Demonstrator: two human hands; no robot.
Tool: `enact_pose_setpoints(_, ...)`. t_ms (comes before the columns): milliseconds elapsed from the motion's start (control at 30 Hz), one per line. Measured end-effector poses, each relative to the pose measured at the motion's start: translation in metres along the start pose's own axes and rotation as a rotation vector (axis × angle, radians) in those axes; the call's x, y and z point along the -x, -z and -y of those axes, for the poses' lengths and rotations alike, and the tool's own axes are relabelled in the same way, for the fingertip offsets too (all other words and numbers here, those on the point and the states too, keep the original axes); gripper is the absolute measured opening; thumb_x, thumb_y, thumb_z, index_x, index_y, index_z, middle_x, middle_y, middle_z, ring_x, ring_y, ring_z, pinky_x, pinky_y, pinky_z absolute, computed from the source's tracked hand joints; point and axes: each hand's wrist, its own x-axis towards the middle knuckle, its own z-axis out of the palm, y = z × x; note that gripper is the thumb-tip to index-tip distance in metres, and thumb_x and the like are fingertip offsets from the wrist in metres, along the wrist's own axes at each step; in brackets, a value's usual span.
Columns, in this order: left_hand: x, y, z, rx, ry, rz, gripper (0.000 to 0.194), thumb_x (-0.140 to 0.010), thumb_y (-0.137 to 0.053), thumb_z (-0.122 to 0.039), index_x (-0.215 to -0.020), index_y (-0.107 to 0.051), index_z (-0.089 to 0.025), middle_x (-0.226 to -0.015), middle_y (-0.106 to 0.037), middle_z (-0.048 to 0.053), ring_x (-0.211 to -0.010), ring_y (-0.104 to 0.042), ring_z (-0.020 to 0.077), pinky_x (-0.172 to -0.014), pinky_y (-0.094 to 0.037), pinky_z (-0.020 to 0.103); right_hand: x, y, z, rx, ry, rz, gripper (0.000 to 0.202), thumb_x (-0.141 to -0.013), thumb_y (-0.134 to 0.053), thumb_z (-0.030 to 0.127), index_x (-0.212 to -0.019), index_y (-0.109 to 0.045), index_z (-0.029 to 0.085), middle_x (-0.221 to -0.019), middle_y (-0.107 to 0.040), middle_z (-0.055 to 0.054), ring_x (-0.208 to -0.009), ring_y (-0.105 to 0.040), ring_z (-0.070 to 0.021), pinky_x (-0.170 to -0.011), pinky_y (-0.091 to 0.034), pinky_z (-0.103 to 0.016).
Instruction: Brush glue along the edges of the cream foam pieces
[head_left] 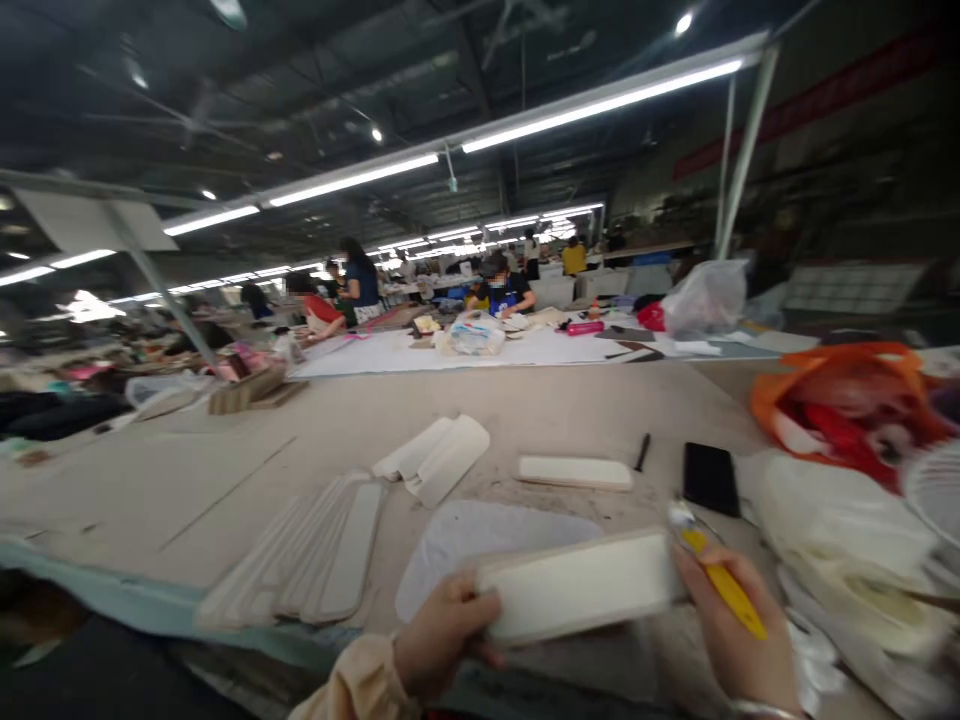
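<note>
A beige table [585, 405] carries fanned pale strips [351, 555] and an orange bag [776, 405].

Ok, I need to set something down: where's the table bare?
The table looks mostly bare left of the fanned strips and between the lone strip and white worktop. Crowded: the right, with orange bag and translucent plastic.

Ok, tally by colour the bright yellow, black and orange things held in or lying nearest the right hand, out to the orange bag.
Yellow: 1, the slim yellow-handled tool in the right hand
Black: 2, the flat black rectangular object and the thin black stick-like object
Orange: 1, the crinkled orange plastic bag
Total: 4
</note>
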Motion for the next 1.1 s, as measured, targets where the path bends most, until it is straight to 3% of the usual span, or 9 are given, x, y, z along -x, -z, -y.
enact_pose_setpoints(100, -0.028, 0.011, -0.03, -0.143, -0.001, -0.086, 0.041, -0.068, -0.078, -0.039, -0.097, -0.07, -0.012, -0.08, -0.068, 0.006, -0.067, -0.062, 0.0145, -0.044, -0.048, 0.017, -0.012, -0.005, -0.013, 0.178, -0.034, 0.036, 0.041, -0.073, -0.068, 0.061, -0.079, -0.053, 0.024, -0.074, -0.06, 0.0, -0.064, -0.058, -0.0183, -0.061, -0.048, -0.031)
enact_pose_setpoints(267, -0.112, 0.028, -0.058, -0.331, -0.045, -0.153, 0.038, -0.066, -0.078, -0.034, -0.093, -0.066, -0.01, -0.075, -0.063, 0.003, -0.061, -0.056, 0.0112, -0.046, -0.047, 0.019, -0.056, -0.035, -0.029, 0.377, 0.024, 0.135, 0.042, -0.075, -0.06, 0.064, -0.081, -0.053, 0.024, -0.073, -0.064, -0.001, -0.06, -0.059, -0.0184, -0.061, -0.045, -0.03)
enact_pose_setpoints(467, -0.218, 0.033, -0.064, -0.56, -0.046, -0.268, 0.038, -0.071, -0.072, -0.021, -0.107, -0.063, -0.01, -0.072, -0.06, 0.001, -0.059, -0.054, 0.0113, -0.047, -0.043, 0.019, -0.114, -0.068, -0.073, 0.506, 0.038, 0.267, 0.036, -0.075, -0.059, 0.06, -0.081, -0.053, 0.025, -0.074, -0.065, -0.002, -0.062, -0.061, -0.0214, -0.061, -0.044, -0.032)
enact_pose_setpoints(633, -0.278, 0.036, -0.058, -0.739, -0.035, -0.306, 0.035, -0.072, -0.073, -0.02, -0.106, -0.065, -0.012, -0.073, -0.063, 0.002, -0.065, -0.057, 0.0139, -0.049, -0.044, 0.02, -0.141, -0.089, -0.118, 0.608, -0.015, 0.293, 0.021, -0.077, -0.063, 0.045, -0.083, -0.055, 0.026, -0.062, -0.06, 0.0, -0.059, -0.059, -0.0216, -0.059, -0.041, -0.03)
enact_pose_setpoints(767, -0.306, 0.041, -0.049, -0.889, -0.02, -0.321, 0.035, -0.073, -0.072, -0.022, -0.106, -0.066, -0.013, -0.076, -0.067, 0.004, -0.067, -0.061, 0.0165, -0.054, -0.046, 0.023, -0.146, -0.1, -0.145, 0.628, 0.007, 0.304, 0.013, -0.08, -0.063, 0.035, -0.087, -0.057, 0.026, -0.063, -0.06, 0.001, -0.057, -0.058, -0.0192, -0.057, -0.039, -0.028)
enact_pose_setpoints(900, -0.314, 0.045, -0.043, -1.055, -0.036, -0.331, 0.033, -0.07, -0.074, -0.025, -0.101, -0.069, -0.013, -0.08, -0.069, 0.007, -0.077, -0.066, 0.022, -0.067, -0.048, 0.029, -0.145, -0.102, -0.157, 0.737, -0.029, 0.392, 0.014, -0.08, -0.066, 0.032, -0.091, -0.059, 0.026, -0.061, -0.059, 0.001, -0.055, -0.057, -0.0185, -0.054, -0.038, -0.027)
enact_pose_setpoints(1000, -0.309, 0.045, -0.046, -1.161, -0.07, -0.339, 0.029, -0.07, -0.074, -0.031, -0.093, -0.071, -0.013, -0.089, -0.07, 0.011, -0.094, -0.065, 0.0288, -0.081, -0.046, 0.033, -0.142, -0.094, -0.153, 0.801, 0.041, 0.389, 0.016, -0.084, -0.064, 0.036, -0.096, -0.06, 0.025, -0.069, -0.063, -0.002, -0.063, -0.062, -0.0211, -0.058, -0.042, -0.029)
enact_pose_setpoints(1100, -0.293, 0.042, -0.06, -1.214, -0.112, -0.345, 0.032, -0.072, -0.07, -0.036, -0.093, -0.072, -0.012, -0.102, -0.069, 0.014, -0.101, -0.062, 0.0311, -0.09, -0.044, 0.037, -0.138, -0.083, -0.131, 0.652, 0.244, 0.347, 0.015, -0.088, -0.061, 0.038, -0.094, -0.058, 0.025, -0.087, -0.07, -0.005, -0.078, -0.066, -0.0219, -0.07, -0.05, -0.032)
